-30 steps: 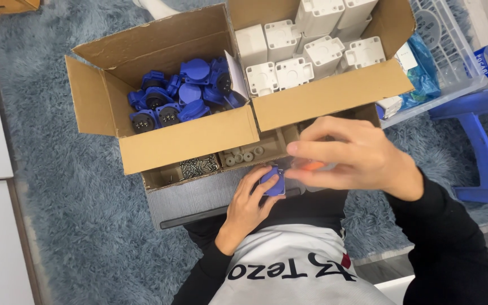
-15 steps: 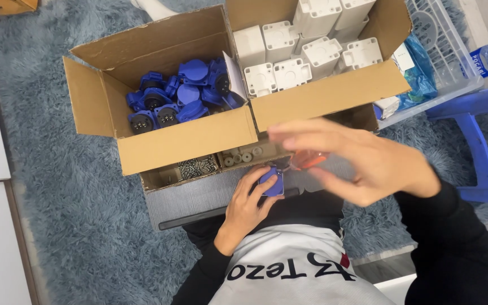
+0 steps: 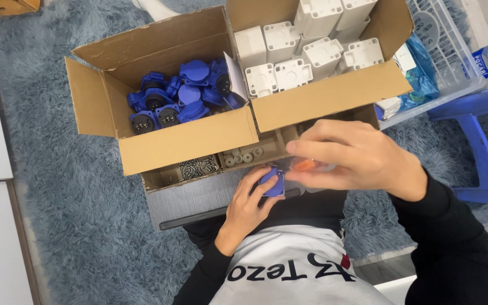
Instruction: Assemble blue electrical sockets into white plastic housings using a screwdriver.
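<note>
Leftmost, a cardboard box (image 3: 142,147) sits on grey carpet (image 3: 46,226), one half full of blue sockets (image 3: 179,99), the other half packed with white housings (image 3: 306,51). Just below it, a low tray (image 3: 199,192) holds screws (image 3: 196,168) and small spacers (image 3: 243,157). Left hand (image 3: 249,206) grips a blue socket part (image 3: 273,182) at the tray edge. Right hand (image 3: 357,158) pinches an orange-handled tool (image 3: 305,164) just beside that part. Far right: blue stool (image 3: 481,147).

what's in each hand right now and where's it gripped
Left hand pinches a blue socket by its edges. Right hand holds an orange tool; fingers hide where it is gripped.
</note>
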